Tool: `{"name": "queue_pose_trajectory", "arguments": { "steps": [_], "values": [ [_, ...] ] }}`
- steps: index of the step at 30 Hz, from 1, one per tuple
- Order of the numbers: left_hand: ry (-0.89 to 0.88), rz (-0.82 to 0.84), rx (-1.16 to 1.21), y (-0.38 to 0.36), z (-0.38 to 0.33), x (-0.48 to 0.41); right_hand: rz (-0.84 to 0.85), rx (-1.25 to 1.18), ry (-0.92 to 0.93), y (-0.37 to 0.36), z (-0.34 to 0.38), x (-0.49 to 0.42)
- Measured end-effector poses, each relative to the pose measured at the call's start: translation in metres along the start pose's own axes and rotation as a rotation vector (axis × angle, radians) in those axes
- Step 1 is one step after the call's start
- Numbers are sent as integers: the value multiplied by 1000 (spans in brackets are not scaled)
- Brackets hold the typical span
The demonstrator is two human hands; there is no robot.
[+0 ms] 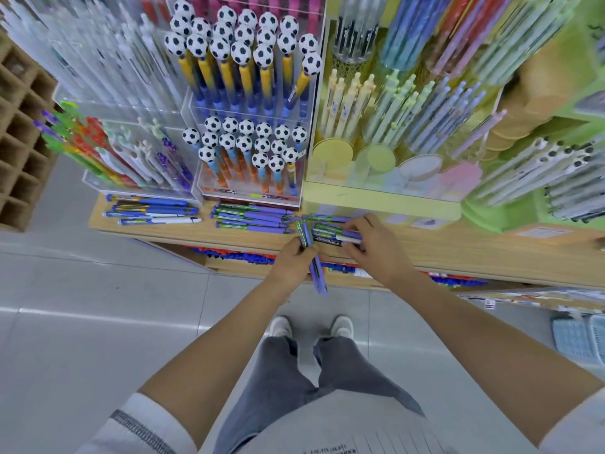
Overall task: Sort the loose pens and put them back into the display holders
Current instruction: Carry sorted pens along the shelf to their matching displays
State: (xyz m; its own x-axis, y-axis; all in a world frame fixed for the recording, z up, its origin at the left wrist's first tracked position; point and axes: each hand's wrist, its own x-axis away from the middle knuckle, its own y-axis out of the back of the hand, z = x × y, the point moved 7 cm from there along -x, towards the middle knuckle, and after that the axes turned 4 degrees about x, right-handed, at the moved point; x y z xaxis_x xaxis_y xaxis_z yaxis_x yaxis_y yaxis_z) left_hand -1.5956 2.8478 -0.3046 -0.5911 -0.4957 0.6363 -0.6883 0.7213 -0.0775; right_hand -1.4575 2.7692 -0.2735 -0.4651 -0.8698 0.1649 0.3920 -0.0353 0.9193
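My left hand [293, 260] grips a small bunch of purple-and-green pens [317, 273] that stick out towards me over the shelf edge. My right hand [370, 245] reaches into a loose pile of purple-and-green pens [327, 229] on the wooden shelf [458, 250] and pinches a pen with a white end [348, 239]. To the left lie a row of purple-and-green pens [252, 219] and a group of blue-and-white pens [154, 213]. Behind stand clear display holders of football-topped pens [252, 155].
A yellow-green stand [383, 199] of pastel pens rises right behind my right hand. Clear holders of mixed pens [131, 158] stand at the left, a cardboard grid box [19, 139] at the far left. Below the shelf edge is grey tiled floor [98, 290].
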Motion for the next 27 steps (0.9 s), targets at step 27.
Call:
{"name": "queue_pose_trajectory", "arguments": {
  "steps": [27],
  "values": [
    [19,-67,124,-14,7,-3,27,82,-3,7,-17,-2]
  ]
}}
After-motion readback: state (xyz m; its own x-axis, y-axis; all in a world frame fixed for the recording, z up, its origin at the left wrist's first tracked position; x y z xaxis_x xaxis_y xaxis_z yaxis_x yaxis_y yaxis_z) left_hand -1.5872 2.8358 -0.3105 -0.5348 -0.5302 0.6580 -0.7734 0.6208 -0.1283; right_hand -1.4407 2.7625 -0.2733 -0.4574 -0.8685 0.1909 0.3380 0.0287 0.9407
